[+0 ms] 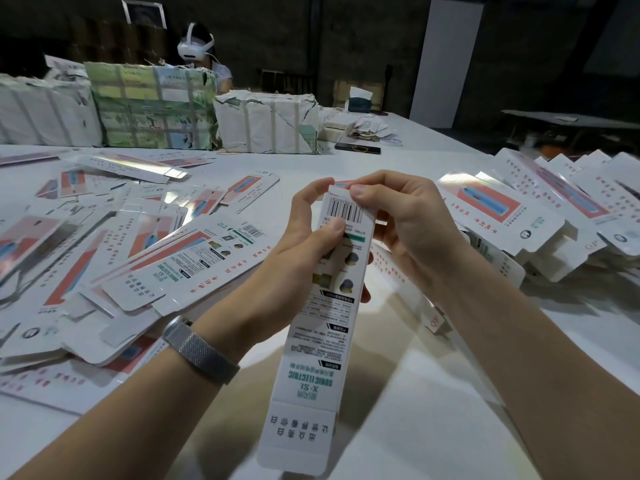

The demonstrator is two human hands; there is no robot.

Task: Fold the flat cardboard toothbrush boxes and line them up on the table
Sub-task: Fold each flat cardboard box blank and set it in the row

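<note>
a person's two bare hands hold one long white cardboard toothbrush box (332, 306) upright and slightly tilted above a white counter (433, 393), its far end at the hands and its near end flap hanging toward the camera. the box shows a barcode near the top, small product pictures, and teal lettering reading "sonic electric" upside down. the left hand (304, 244) wraps around the box's upper half, fingers curled behind it and the thumb pressed on the front just below the barcode. a silver mesh wristband (201, 351) circles the left wrist. the right hand (408, 223) pinches the box's top end, thumb on the front edge by the barcode and fingers curled over the top flap. on the counter to the left lies a loose spread of flat unfolded box blanks (138, 244). to the right, folded boxes (540, 209) lean against one another in a row. at the far side of the counter stand wrapped, taped bundles (152, 105), and behind them sits another person wearing a white headset (195, 43).
</note>
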